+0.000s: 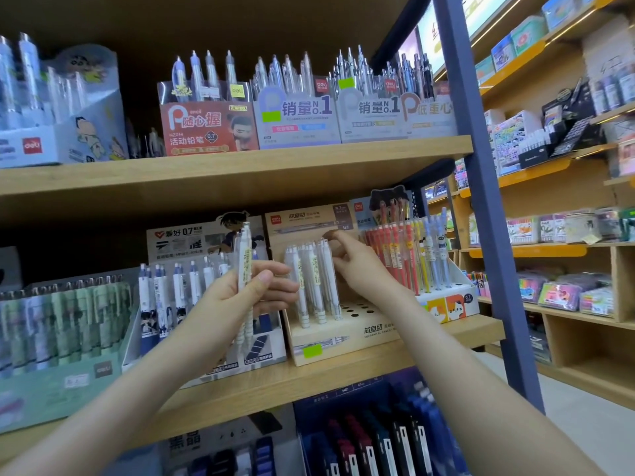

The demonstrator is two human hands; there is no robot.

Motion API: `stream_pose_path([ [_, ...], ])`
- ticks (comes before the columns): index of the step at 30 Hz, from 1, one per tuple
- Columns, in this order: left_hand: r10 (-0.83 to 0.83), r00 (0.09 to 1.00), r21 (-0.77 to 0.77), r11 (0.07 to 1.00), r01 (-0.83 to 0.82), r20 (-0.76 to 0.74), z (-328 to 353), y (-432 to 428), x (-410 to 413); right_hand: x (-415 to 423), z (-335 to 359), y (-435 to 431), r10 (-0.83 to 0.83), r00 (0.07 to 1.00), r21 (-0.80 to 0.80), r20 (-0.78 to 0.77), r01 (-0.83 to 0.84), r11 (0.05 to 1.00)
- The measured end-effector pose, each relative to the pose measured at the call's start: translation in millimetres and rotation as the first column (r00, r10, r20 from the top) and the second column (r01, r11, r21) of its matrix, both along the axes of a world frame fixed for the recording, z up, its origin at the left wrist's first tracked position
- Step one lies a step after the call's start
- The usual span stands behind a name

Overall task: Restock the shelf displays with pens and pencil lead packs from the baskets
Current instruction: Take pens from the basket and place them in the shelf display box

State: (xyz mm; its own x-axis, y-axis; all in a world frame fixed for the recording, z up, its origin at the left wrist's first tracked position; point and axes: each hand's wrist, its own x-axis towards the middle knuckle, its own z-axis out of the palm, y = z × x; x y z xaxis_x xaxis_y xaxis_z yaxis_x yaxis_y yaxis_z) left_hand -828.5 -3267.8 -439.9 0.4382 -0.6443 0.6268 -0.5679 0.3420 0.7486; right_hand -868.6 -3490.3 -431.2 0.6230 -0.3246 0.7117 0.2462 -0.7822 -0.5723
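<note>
The person stands at a wooden shelf (309,379) full of pen boxes. The left hand (233,304) is held up in front of the shelf. Its fingers and thumb are curled round a bunch of white pens (244,259). The bunch points straight up, and the pen tops stick out well above the hand.

Just to the right sits a tan box (343,334) on the shelf. A short row of white pens (309,286) stands in its left part. Beside the row there are dark round holes (357,309) in the top of the box. The right hand (357,269) reaches over to the row. Its fingertips pinch the top of the last pen (330,273) at the right end.

A box of blue and white pens (178,290) stands behind the left hand. A box of red and yellow pens (402,259) stands on the other side of the tan box, behind the right hand. A green box (62,321) is far to the left.
</note>
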Motion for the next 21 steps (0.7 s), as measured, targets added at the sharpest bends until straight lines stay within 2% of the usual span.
stream_pose_path([
  [5, 0.024, 1.0, 0.011, 1.0, -0.024, 0.006, -1.2, 2.5, 4.3, 3.5, -1.7, -0.4, -0.019, 0.999, 0.053, 0.049, 0.016, 0.998],
  [10, 0.06, 0.998, 0.031, 0.998, -0.06, 0.018, 0.0, 0.9, 5.1, 5.4, -1.1, 0.8, -0.064, 0.997, 0.01, 0.04, 0.064, 0.998],
  [16, 0.046, 0.999, 0.014, 0.999, -0.046, -0.002, 3.1, -6.9, -0.7, -18.6, -6.6, 6.5, 0.036, 0.999, 0.141, 0.031, -0.04, 0.989],
  [18, 0.026, 1.0, 0.013, 1.0, -0.026, -0.003, 0.4, -11.7, -5.3, -30.9, -11.3, 8.6, 0.019, 0.999, 0.149, -0.042, -0.012, 0.989],
  [21, 0.002, 1.0, 0.023, 1.0, -0.002, -0.006, -5.4, -17.7, -12.9, -40.2, -19.4, 16.7, -0.08, 0.953, -0.015, -0.291, 0.079, 0.997],
])
